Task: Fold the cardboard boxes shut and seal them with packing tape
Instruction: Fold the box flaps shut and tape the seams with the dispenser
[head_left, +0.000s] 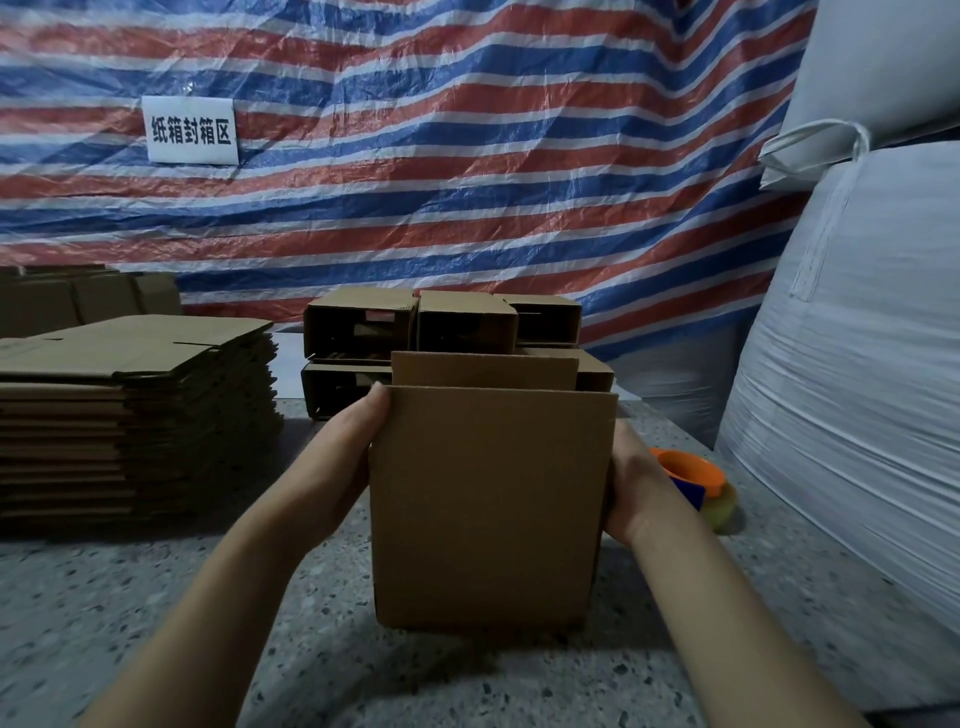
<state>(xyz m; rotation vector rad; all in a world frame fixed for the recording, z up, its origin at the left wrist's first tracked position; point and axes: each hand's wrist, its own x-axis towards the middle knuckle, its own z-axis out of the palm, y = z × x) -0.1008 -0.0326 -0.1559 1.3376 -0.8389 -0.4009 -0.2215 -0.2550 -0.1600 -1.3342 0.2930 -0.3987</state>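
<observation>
In the centre of the frame a cardboard box (488, 499) stands upright on the speckled grey bench (156, 613), its near flap raised toward the camera and a second flap showing just behind the top edge. The left hand (343, 457) grips the box's left side, with the thumb laid along the upper left corner; the right hand (636, 483) presses against the right side, though its fingers are hidden behind the cardboard, so how far they curl round cannot be told. Just right of the right hand, low on the bench, lies a packing tape dispenser (693, 470) with an orange body and a yellowish roll, touching neither the box nor the hand as far as can be seen. Behind the held box, in the middle of the frame, several opened boxes (441, 325) lie stacked on their sides with their open ends facing the camera. At the left of the frame sits a tall stack of flat cardboard blanks (130, 410), with more flat ones behind it. A red, white and blue striped tarpaulin (467, 156) fills the upper frame and carries a white sign (191, 130) at upper left. Large white woven sacks (857, 364) crowd the right edge.
</observation>
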